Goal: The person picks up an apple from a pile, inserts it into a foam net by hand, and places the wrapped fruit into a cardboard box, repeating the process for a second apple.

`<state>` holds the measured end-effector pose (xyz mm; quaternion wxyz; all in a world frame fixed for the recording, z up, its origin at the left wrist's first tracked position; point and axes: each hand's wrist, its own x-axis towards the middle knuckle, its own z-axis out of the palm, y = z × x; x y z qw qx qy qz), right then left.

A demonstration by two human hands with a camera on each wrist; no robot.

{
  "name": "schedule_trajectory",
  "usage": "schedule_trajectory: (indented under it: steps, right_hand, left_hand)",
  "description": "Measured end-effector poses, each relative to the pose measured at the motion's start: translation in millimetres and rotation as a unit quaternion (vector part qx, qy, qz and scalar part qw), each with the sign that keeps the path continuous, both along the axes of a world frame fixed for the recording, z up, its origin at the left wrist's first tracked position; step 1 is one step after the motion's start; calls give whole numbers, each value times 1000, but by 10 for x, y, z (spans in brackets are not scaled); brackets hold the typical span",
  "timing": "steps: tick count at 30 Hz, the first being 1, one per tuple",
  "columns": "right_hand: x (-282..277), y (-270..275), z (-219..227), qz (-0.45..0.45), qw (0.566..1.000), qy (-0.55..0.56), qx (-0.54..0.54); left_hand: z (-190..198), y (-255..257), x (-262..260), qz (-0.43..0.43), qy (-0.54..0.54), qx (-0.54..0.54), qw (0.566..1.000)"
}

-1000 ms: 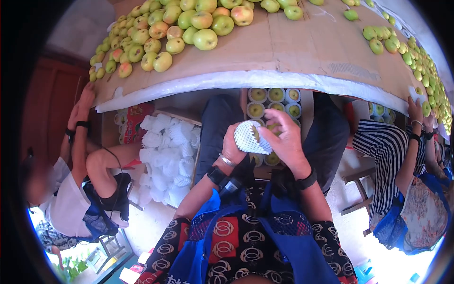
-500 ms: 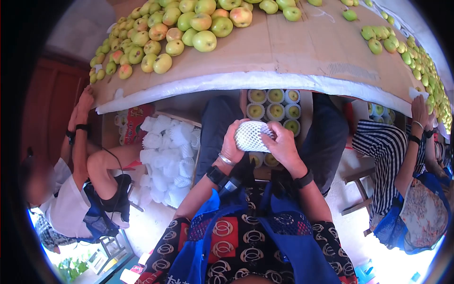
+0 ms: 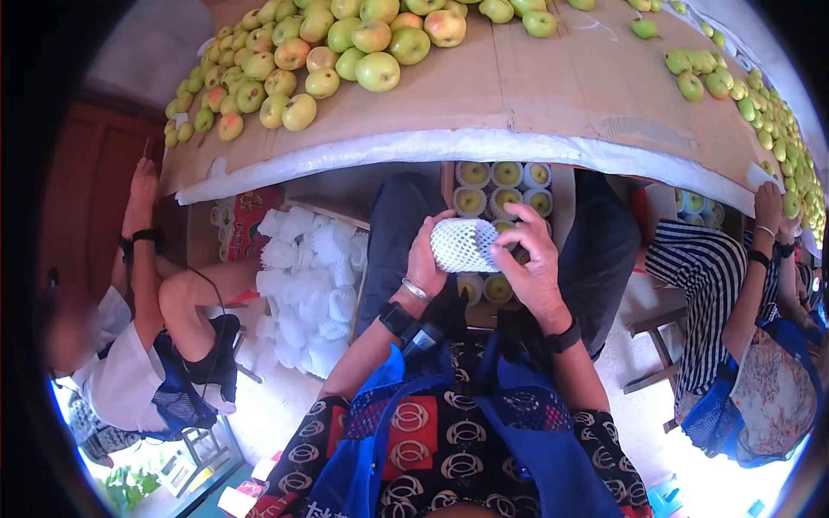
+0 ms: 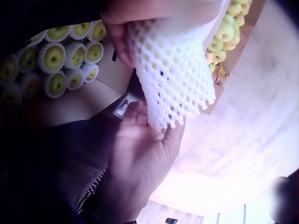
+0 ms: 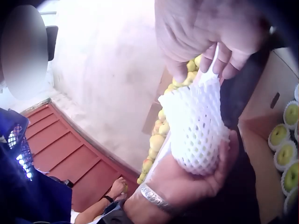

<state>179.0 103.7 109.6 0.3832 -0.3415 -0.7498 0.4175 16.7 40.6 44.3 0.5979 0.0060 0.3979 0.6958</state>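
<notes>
In the head view, my left hand [image 3: 425, 256] grips an apple in a white foam net [image 3: 463, 245], held over my lap. The fingers curl round the closed end in the right wrist view, and green shows faintly through the mesh [image 5: 196, 140]. My right hand [image 3: 534, 272] is at the net's open right end. Its thumb and fingers pinch the edge, which is drawn out to a point between them in the right wrist view. From the left wrist, the net's jagged rim [image 4: 187, 116] flares beside the right fingers [image 4: 133, 119].
Between my knees stands a box [image 3: 561, 207] of netted apples. A heap of foam nets [image 3: 302, 276] lies to the left. Ahead, a cardboard-covered table [image 3: 561, 95] bears loose apples [image 3: 377, 72]. A person in white [image 3: 129, 354] sits left, another in stripes [image 3: 699, 268] right.
The net, bunched and partly open at first, now stretches lengthwise round the apple. My right hand closed over its end, then drew back to the right with fingers raised. The left hand keeps its grip.
</notes>
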Motion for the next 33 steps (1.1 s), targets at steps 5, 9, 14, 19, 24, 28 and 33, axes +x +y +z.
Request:
schedule_trajectory:
  steps: [5,9,14,19,24,28,33]
  right_hand:
    - [-23,5,-226,80,996,-30,-24]
    - [-46,-11,-283,83,991,-6,-107]
    - [-60,-29,-317,100,986,34,-126]
    - [-115,-36,-204,88,992,-26,-86]
    - [-182,-53,-70,64,993,-95,-32]
    - [-182,-22,21,98,976,-185,-55]
    - [-182,59,55,174,963,-204,-2]
  left_hand:
    - [10,-10,10,-57,26,-17,998]
    - [-80,-28,-20,-60,42,-4,997]
    - [-52,-22,50,-37,88,-6,995]
    - [-36,-9,101,-34,132,-38,990]
    - [-124,-50,97,-94,290,-39,952]
    - [8,-63,34,-142,396,-28,907]
    - [174,-71,-31,-208,574,21,791]
